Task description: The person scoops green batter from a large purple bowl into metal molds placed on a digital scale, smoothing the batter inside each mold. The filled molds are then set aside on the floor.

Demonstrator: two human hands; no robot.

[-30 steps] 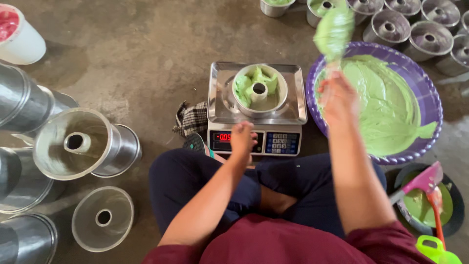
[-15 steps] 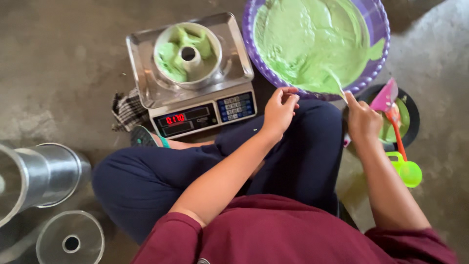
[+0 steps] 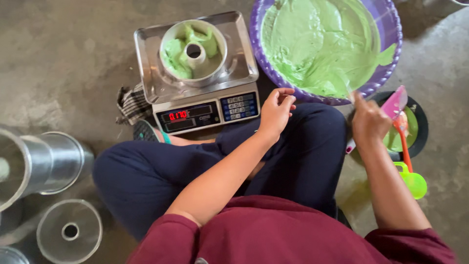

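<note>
From the head camera, the person sits cross-legged on the concrete floor (image 3: pixel 58 58) with a digital scale (image 3: pixel 200 98) just in front of the knees. A round tube cake mould (image 3: pixel 193 51) stands on the scale's steel tray, part-filled with green batter around its centre tube. A second ago the right hand held a loaded scoop high over the purple basin; it has since come down to the basin's near rim, so no batter is going into the mould at this moment and the scale's red display is lit. The right hand (image 3: pixel 367 122) has its fingers closed around a thin handle whose end meets the batter at the rim of the purple basin (image 3: pixel 391 34); the tool itself is too blurred to name. The left hand (image 3: pixel 276 110) has moved from the scale's front to hover over the knee, fingers loosely curled and holding nothing. Counted: one scale, one mould on it, one basin of batter, at least three empty metal moulds (image 3: pixel 69 231) at the left, one small dark bowl (image 3: pixel 421 128) with a pink scraper (image 3: pixel 394 102), one green scoop (image 3: pixel 413 180), one checked cloth (image 3: pixel 131 103).
</note>
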